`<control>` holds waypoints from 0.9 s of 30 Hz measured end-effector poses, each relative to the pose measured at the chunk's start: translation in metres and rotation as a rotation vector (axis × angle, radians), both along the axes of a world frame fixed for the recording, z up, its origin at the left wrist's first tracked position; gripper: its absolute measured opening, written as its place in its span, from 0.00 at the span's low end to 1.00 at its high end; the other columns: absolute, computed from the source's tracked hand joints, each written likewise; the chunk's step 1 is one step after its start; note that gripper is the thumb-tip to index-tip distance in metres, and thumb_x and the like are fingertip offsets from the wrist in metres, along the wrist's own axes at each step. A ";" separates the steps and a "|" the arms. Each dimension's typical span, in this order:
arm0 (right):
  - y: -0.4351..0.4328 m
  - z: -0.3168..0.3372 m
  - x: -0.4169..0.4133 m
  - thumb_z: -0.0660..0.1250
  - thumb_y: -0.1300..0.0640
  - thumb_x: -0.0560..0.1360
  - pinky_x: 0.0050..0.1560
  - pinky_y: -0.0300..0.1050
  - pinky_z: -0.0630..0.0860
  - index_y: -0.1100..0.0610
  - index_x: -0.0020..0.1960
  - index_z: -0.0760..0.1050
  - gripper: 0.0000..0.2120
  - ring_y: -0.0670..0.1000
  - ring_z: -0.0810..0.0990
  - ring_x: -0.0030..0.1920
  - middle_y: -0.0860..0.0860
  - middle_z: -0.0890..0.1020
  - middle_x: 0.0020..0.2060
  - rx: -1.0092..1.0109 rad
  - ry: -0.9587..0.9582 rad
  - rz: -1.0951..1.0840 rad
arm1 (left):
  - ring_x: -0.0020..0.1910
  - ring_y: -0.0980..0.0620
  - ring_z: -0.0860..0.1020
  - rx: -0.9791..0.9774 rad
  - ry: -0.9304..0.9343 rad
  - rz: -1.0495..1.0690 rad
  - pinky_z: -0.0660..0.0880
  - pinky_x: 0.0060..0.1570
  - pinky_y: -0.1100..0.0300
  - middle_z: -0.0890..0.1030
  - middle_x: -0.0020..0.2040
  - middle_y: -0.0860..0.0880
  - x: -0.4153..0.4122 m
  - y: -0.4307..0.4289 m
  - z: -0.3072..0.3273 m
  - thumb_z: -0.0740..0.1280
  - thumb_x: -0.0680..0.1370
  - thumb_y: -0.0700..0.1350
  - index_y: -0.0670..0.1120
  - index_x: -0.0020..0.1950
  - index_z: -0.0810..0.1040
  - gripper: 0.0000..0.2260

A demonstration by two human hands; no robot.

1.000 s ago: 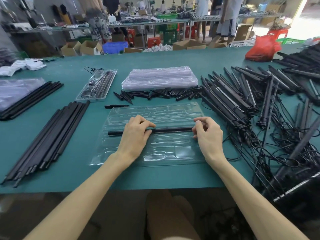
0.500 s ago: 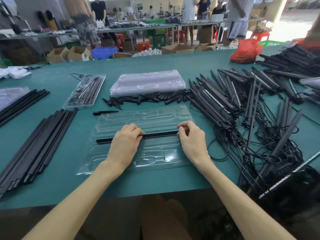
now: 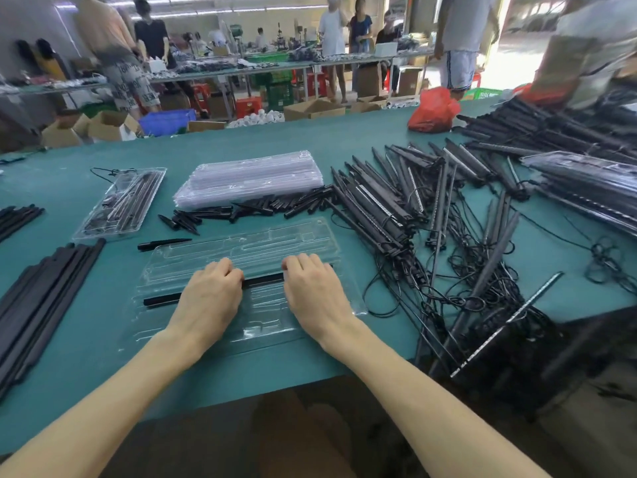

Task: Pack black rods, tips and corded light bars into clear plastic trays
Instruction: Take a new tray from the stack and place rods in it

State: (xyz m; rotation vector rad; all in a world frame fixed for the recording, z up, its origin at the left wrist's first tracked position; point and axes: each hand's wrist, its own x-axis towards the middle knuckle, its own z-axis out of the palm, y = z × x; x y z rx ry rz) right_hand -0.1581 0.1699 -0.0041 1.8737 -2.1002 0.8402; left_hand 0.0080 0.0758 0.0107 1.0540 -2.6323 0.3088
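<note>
A clear plastic tray lies on the green table in front of me. One black rod lies lengthwise across its middle. My left hand and my right hand sit side by side on the rod, fingers curled down over it, with a short stretch of rod showing between them. The rod's left end sticks out past my left hand. My fingertips are hidden under the knuckles. A single black tip lies just beyond the tray's left corner.
Behind the tray are a row of black tips and a stack of empty trays. A filled tray lies at the back left, loose rods at the left. Tangled corded light bars cover the right side. People stand at far benches.
Both hands have slid inward along the rod and now sit closer together. The view has shifted, so the tray appears further left and lower.
</note>
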 end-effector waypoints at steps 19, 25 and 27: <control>0.068 0.084 -0.171 0.61 0.58 0.82 0.34 0.32 0.74 0.60 0.58 0.75 0.08 0.52 0.82 0.41 0.51 0.81 0.42 -0.023 -0.555 -0.337 | 0.70 0.42 0.70 0.328 0.229 -0.081 0.64 0.72 0.50 0.71 0.72 0.42 -0.157 0.016 -0.013 0.54 0.86 0.51 0.40 0.71 0.70 0.19; 0.037 0.065 -0.243 0.58 0.57 0.82 0.36 0.46 0.65 0.61 0.43 0.64 0.11 0.58 0.71 0.39 0.62 0.72 0.47 0.299 -0.482 -0.660 | 0.73 0.46 0.66 0.333 0.209 -0.054 0.59 0.74 0.50 0.67 0.75 0.46 -0.159 0.010 -0.024 0.52 0.85 0.55 0.44 0.72 0.66 0.20; 0.030 0.054 -0.251 0.59 0.55 0.82 0.40 0.46 0.68 0.61 0.40 0.64 0.15 0.58 0.73 0.39 0.61 0.73 0.46 0.369 -0.453 -0.685 | 0.73 0.47 0.66 0.324 0.209 -0.054 0.60 0.74 0.51 0.68 0.74 0.47 -0.159 0.009 -0.026 0.52 0.85 0.55 0.45 0.72 0.66 0.20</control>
